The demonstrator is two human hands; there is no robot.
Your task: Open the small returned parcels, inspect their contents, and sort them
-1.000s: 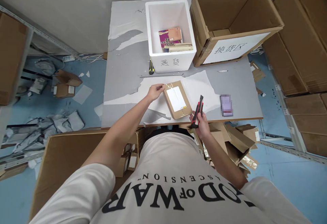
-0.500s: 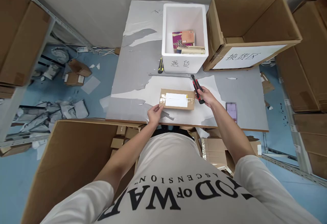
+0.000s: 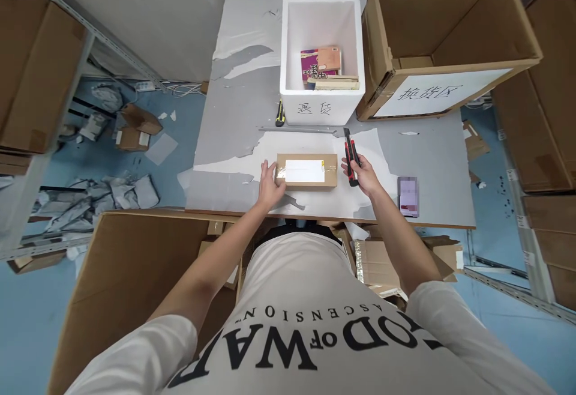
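Observation:
A small brown cardboard box [image 3: 305, 170] with a white label and shiny clear tape lies on the torn white covering of the table. Against its left end rests my left hand [image 3: 270, 186], fingers stretched out and thumb by the near corner. My right hand [image 3: 365, 176] grips a red and black utility knife [image 3: 350, 158] just off the box's right end. The knife's tip points away from me; whether the blade is out is hard to make out.
Behind the box stand a white foam box [image 3: 321, 107] holding several books and a large open carton [image 3: 382, 83] with a handwritten sign. A yellow and black cutter [image 3: 280, 114] and a phone [image 3: 408, 196] lie on the table [image 3: 443, 167]. A big open carton [image 3: 135, 263] stands at front left.
My left hand has shifted from the box's near left corner up along its left end, fingers now extended. The box sits slightly further left. The knife has turned more upright in my right hand.

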